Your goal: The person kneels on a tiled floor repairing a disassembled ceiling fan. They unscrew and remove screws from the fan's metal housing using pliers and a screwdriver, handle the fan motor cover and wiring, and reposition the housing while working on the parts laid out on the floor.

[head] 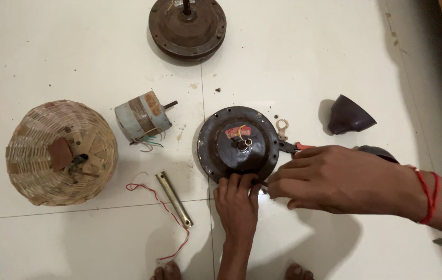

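Dark round metal motor cover [236, 145] flat on the white tiled floor [76, 46], mid-scene. Left hand [237, 199] at its near rim, fingertips curled against the edge. Right hand [335, 179] reaching in from the right, fingers closed on red-handled pliers [291, 148] beside the rim. Far: 1 rusty round motor body [187, 23]. Left: woven cane basket [60, 153], small grey cylindrical motor [142, 118].

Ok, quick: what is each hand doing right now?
Left hand: fingertips pressed on the rim of the round motor cover, nothing gripped.
Right hand: closed on red-handled pliers.
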